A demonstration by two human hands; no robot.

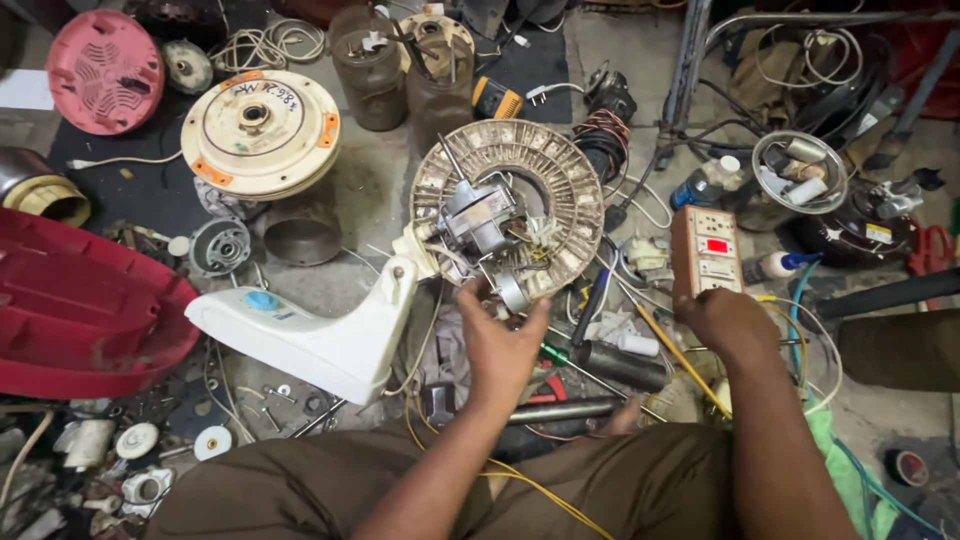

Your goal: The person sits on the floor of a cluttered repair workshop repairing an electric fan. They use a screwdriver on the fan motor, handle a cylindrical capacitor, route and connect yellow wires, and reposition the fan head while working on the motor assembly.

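A dismantled fan lies on the floor: a bare motor (478, 218) with wires sits inside a round dusty guard plate (560, 165), joined to a white plastic stand neck (320, 340). My left hand (497, 335) reaches up to the motor's lower edge, with the fingers closed on a small part or wires by a round metal piece (512, 293). My right hand (728, 318) rests on the lower end of an orange and white switch box (705, 248) with a red indicator. A yellow wire (690, 365) runs under that hand.
A red plastic housing (80, 310) lies at the left, a cream round disc (262, 130) and pink fan cover (104, 70) at the back left. Screwdrivers (590, 305), metal tubes, small parts and cables litter the floor. A dish of capacitors (800, 170) stands at the right.
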